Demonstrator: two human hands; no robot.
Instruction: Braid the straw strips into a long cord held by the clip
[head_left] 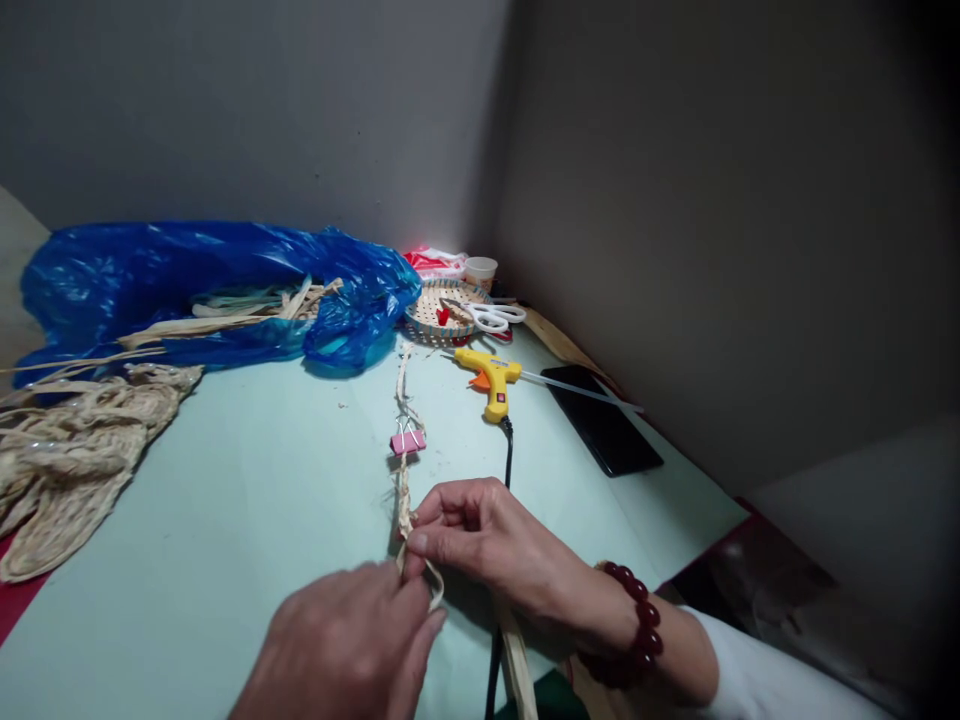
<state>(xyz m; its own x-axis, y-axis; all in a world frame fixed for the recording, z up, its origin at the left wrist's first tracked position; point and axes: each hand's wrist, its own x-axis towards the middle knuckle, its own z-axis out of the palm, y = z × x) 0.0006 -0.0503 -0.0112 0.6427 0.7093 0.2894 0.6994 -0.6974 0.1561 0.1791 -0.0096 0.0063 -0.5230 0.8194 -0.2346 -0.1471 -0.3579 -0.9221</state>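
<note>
Right hand (484, 530), thumb and fingertips together, pinches a straw braid (404, 490); left hand (349, 630) (slightly blurred) closes on a looped strand (436, 588). Beyond, a pink binder clip (409, 443) grips the braid over the green tabletop (225, 500); hard tugging could snap the strand.

Black tablet (604, 425) lies flat; pale cup (481, 272) stands beside red-and-white packet (435, 264)

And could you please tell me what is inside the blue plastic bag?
Pale strips show inside the blue plastic bag, some trailing out; anything deeper is covered by its crumpled folds.
</note>
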